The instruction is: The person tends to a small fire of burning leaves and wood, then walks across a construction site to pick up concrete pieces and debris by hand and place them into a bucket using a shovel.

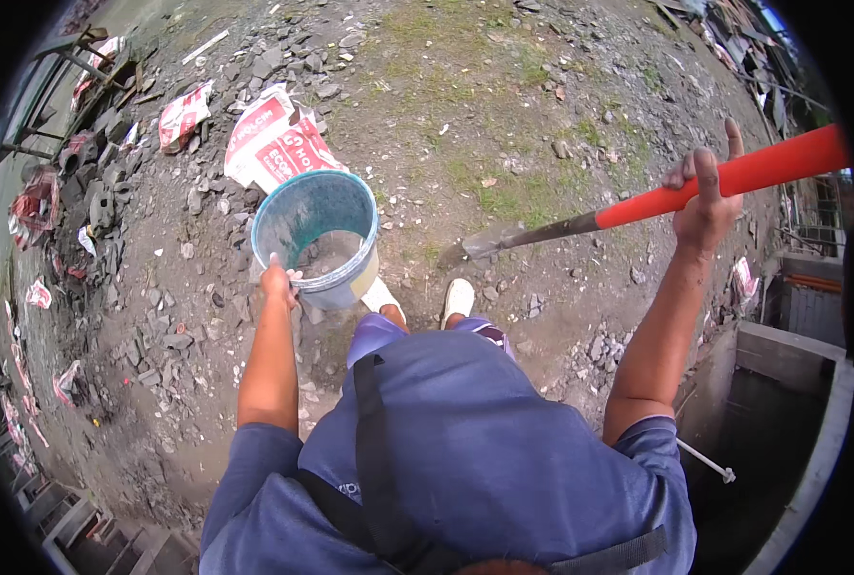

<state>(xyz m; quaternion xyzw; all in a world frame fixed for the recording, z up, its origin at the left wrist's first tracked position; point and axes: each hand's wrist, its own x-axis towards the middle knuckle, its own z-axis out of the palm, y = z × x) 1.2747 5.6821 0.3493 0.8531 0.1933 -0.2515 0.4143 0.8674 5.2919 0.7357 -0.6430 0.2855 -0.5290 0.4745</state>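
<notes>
A bucket [283, 225] with a teal inner wall hangs tilted in front of my left leg. My left hand [277, 280] is closed on its near-left rim. Some grey residue coats the bucket's inside. My right hand [707, 196] supports a shovel [628, 207] with a long orange handle, two of its digits pointing up past the shaft. The handle slants down to the left, and its dusty blade [484, 241] is close to the ground ahead of my right foot. Whether the blade touches the soil I cannot tell.
Torn red-and-white paper sacks [272, 134] lie on the stony ground beyond the bucket. Rubble and broken blocks [101, 196] are heaped at the left. A concrete-edged pit [782, 353] opens at my right. Scrap boards [753, 48] are piled at the far right.
</notes>
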